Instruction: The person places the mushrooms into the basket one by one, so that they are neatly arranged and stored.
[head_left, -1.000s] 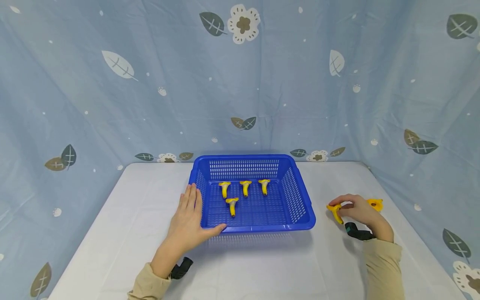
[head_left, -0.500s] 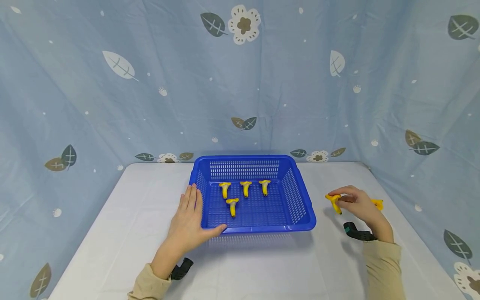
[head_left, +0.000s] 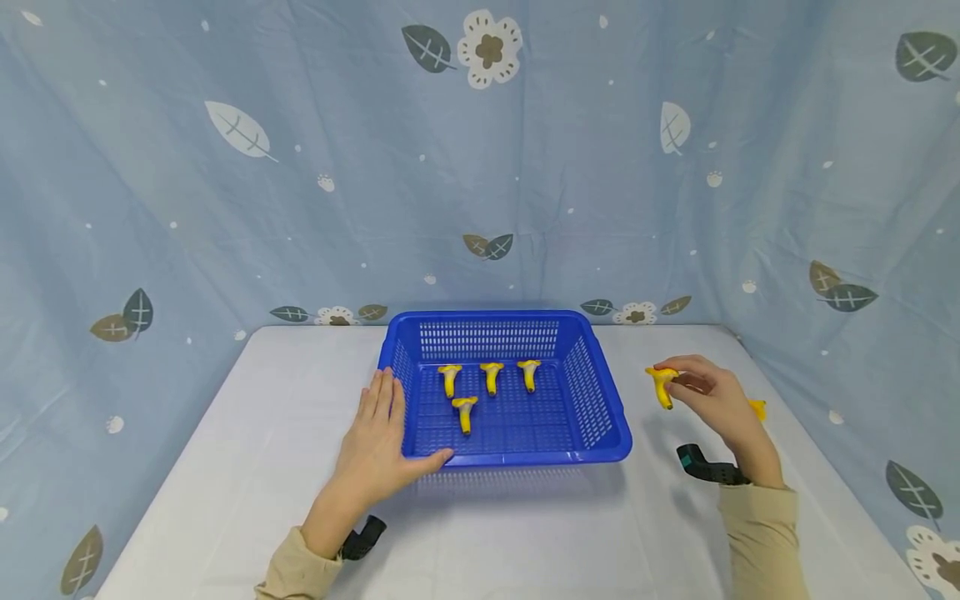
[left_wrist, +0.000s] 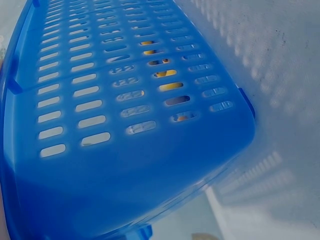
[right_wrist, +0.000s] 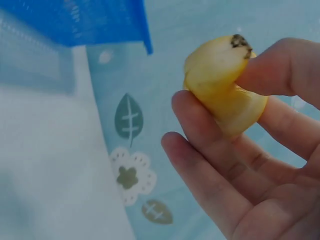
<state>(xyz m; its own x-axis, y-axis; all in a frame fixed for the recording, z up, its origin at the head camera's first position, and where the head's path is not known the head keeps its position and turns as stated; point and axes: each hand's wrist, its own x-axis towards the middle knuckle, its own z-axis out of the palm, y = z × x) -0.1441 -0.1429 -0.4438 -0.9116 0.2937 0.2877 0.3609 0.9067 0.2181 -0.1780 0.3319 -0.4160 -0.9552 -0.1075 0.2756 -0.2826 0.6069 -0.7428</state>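
Note:
My right hand pinches a yellow chanterelle mushroom between thumb and fingertips, right of the blue basket and above the table. In the right wrist view the mushroom has a dark-specked stem end turned up past the thumb; the fingers hide part of its cap. Several similar mushrooms lie inside the basket, three of them in a row toward the back and one nearer the front. My left hand rests on the basket's front left corner, fingers straight along the side rim and thumb on the front rim.
Another yellow piece lies on the white table behind my right wrist, partly hidden. A patterned blue curtain hangs along the back and sides of the table. Black camera mounts stick out from both wrists.
The right hand has lifted the mushroom off the table, raising it and shifting slightly left and away from me. The left hand and the basket stay where they were.

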